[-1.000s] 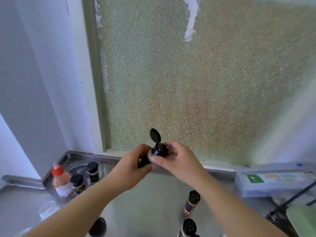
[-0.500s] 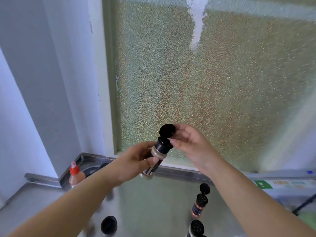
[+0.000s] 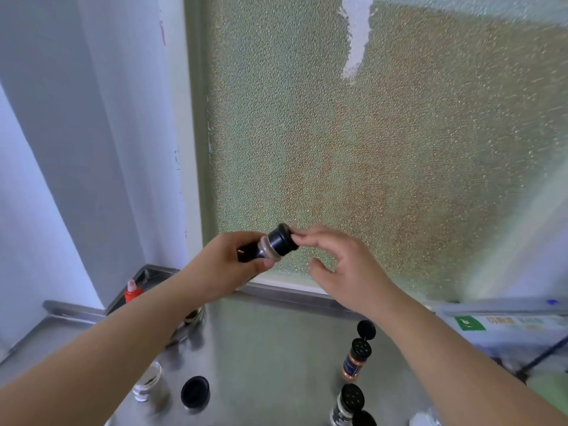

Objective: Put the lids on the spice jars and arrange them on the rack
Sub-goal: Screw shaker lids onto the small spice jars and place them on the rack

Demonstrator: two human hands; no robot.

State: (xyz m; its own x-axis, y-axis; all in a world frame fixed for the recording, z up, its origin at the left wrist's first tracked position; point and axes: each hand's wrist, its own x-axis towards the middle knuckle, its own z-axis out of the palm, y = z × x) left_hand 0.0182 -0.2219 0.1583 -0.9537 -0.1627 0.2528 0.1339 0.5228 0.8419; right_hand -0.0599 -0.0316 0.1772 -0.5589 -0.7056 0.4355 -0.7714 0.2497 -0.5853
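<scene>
My left hand (image 3: 229, 265) grips a small spice jar (image 3: 270, 245) with a black cap, tilted so the cap points up and right in front of the frosted window. Its flip lid lies shut on the cap. My right hand (image 3: 341, 265) is beside the cap, fingertips touching its top edge, fingers spread and holding nothing. On the steel counter below stand an orange spice jar (image 3: 356, 359) with its flip lid open and a grey one (image 3: 347, 404) showing shaker holes. A loose black lid (image 3: 195, 392) lies near a clear glass jar (image 3: 149, 381).
A red-capped squeeze bottle (image 3: 132, 292) stands in the back left corner, where a rack is mostly hidden behind my left arm. A white box with a green label (image 3: 507, 325) lies at the right. The frosted window (image 3: 384, 133) rises close behind the counter.
The jar's flip lid, standing open a second ago, has been pressed shut by my right hand. Both hands rose and the view tilted down, showing more jars on the counter.
</scene>
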